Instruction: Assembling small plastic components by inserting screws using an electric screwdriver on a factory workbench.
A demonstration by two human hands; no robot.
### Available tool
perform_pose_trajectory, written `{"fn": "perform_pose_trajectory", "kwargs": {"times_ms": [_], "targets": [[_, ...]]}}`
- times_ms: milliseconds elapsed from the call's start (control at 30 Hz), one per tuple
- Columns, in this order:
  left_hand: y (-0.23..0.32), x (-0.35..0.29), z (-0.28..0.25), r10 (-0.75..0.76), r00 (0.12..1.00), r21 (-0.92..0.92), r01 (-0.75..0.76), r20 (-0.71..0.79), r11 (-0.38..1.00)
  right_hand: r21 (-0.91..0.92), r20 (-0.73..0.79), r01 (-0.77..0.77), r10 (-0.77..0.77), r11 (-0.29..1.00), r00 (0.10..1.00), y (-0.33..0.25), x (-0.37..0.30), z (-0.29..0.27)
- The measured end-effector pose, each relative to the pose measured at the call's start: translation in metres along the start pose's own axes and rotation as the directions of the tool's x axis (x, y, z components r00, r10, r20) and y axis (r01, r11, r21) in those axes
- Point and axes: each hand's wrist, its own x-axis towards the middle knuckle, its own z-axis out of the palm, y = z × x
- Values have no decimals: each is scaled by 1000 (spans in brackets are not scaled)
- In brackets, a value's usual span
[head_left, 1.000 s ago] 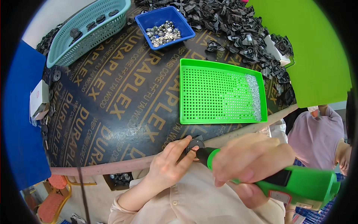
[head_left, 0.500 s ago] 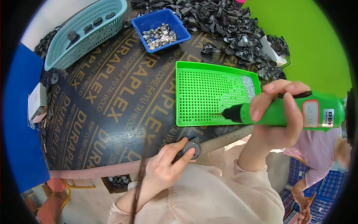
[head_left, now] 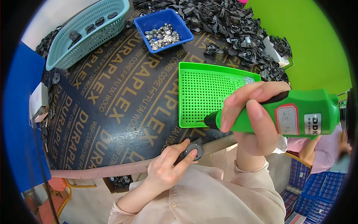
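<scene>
My right hand point(head_left: 248, 112) is wrapped round a green electric screwdriver point(head_left: 307, 114), which lies nearly level with its black nose and thin bit pointing left. The bit's tip appears over the near-left corner of a green perforated tray point(head_left: 197, 87); whether it touches the tray I cannot tell. Small silvery screws point(head_left: 248, 80) lie at the tray's right end, partly behind my fingers. At the table's near edge, my left hand point(head_left: 166, 162) pinches a black plastic part with a round grey disc point(head_left: 194, 151) between thumb and fingers. My left fingers cover part of it.
A blue bin point(head_left: 182, 35) of round metal pieces stands beyond the tray. To its left is a pale teal basket point(head_left: 61, 56) with several dark discs. Black plastic parts point(head_left: 223, 22) are heaped at the far right. Another person's pink sleeve point(head_left: 324, 156) shows at right.
My right hand has moved left and toward me with the screwdriver; its bit has shifted from mid-tray to the near-left corner. My left hand keeps its grip on the black part.
</scene>
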Motion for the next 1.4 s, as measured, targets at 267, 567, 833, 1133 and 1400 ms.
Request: {"fn": "perform_pose_trajectory", "kwargs": {"times_ms": [267, 567, 833, 1133, 1400], "targets": [[1, 0, -1, -9, 1000, -3, 9, 11, 1000, -136, 40, 18, -13, 991, 999, -18, 0, 1], [0, 0, 0, -18, 1000, -8, 18, 3, 1000, 46, 214, 35, -44, 998, 976, -64, -42, -14], [1, 0, -1, -1, 1000, 7, 1, 17, 1000, -29, 294, -45, 51, 999, 955, -57, -42, -10], [0, -5, -3, -1, 999, -30, 3, 53, 1000, -19, 473, -22, 29, 1000, 881, -54, -32, 0], [8, -29, -95, -328, 884, -382, 444, 332, 811, 318, 103, 77, -115, 945, 988, -61, -38, -26]]}}
